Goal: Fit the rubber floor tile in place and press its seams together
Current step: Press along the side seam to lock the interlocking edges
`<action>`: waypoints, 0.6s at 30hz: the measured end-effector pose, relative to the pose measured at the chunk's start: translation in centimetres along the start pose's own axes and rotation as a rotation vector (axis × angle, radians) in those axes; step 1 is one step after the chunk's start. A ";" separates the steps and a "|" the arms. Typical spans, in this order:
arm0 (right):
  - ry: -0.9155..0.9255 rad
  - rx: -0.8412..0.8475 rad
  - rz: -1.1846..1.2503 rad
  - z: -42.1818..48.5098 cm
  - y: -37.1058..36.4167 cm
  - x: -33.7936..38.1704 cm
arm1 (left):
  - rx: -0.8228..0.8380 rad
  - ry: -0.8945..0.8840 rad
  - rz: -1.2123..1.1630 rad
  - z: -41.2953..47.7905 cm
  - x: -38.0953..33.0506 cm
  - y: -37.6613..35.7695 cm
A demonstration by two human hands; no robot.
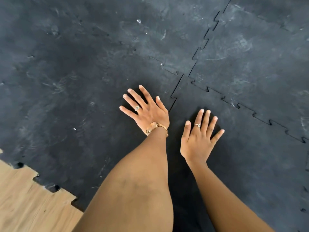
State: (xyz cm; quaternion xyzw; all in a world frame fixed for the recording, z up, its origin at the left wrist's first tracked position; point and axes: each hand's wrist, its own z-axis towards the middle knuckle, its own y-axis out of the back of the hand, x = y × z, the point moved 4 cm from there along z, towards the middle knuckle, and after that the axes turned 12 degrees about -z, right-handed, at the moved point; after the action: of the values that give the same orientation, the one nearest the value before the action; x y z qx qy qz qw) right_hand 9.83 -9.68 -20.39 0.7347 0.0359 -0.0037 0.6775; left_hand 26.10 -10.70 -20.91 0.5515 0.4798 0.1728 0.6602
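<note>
Both hands are lying flat with fingers spread, gripping nothing: the left hand (pixel 147 109) is pressing just left of the toothed seam (pixel 173 97), and the right hand (pixel 199 138) is resting on the rubber tile (pixel 242 164) just right of it. The seam is running away from the wrists toward the four-tile corner beyond the fingertips, so the left hand, nearer that corner, is probably better placed to press onward.

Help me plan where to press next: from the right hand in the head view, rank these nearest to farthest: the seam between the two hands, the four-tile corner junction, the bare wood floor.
1. Seam between the hands: just left of the right hand, running up and away.
2. Four-tile corner junction: ahead, up the same seam.
3. Bare wood floor: far lower left, beyond the left hand and forearm.
</note>
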 end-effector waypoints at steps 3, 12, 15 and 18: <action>0.013 -0.008 -0.007 0.5 0.1 0.3 | 0.022 -0.013 0.005 0.0 -0.1 0.2; 0.012 -0.010 -0.010 0.5 0.2 0.2 | 0.185 -0.296 0.148 0.9 -0.7 0.6; 0.017 -0.008 0.016 0.2 0.8 0.2 | 0.262 -0.560 0.193 -0.3 0.8 1.4; 0.022 0.001 0.042 0.2 1.1 0.1 | 0.322 -0.664 0.171 -2.9 3.4 2.5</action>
State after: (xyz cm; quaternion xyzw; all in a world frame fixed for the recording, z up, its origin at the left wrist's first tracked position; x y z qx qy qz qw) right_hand 10.03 -9.93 -19.33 0.7357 0.0279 0.0185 0.6765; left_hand 26.08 -5.64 -19.97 0.7122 0.2129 -0.0384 0.6678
